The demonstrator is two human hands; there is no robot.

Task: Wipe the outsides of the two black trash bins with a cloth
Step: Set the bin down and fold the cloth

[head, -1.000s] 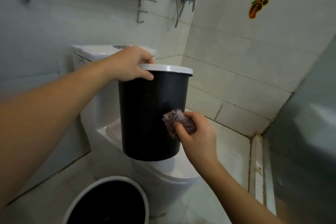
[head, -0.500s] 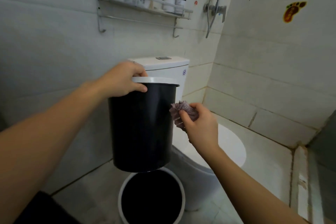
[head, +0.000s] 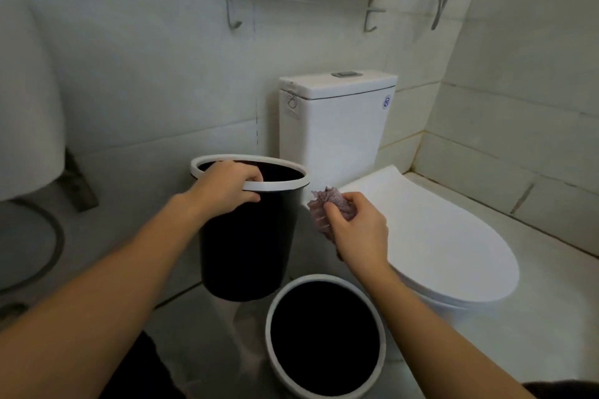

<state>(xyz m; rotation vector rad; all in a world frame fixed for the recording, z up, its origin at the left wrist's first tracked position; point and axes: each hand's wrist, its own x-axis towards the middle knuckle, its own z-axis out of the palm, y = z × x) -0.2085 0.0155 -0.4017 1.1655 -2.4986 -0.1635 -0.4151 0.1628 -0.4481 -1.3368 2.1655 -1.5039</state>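
At centre frame our left hand (head: 227,186) grips the white rim of one black bin (head: 249,236), fingers curled over its edge, holding it upright off the floor. Just right of it, apart from its wall, our right hand (head: 358,232) pinches a bunched purple cloth (head: 325,204). The second bin (head: 325,334) stands at lower centre beside the toilet (head: 437,236).

Tiled floor (head: 207,327), second bin (head: 325,338), toilet (head: 431,256)
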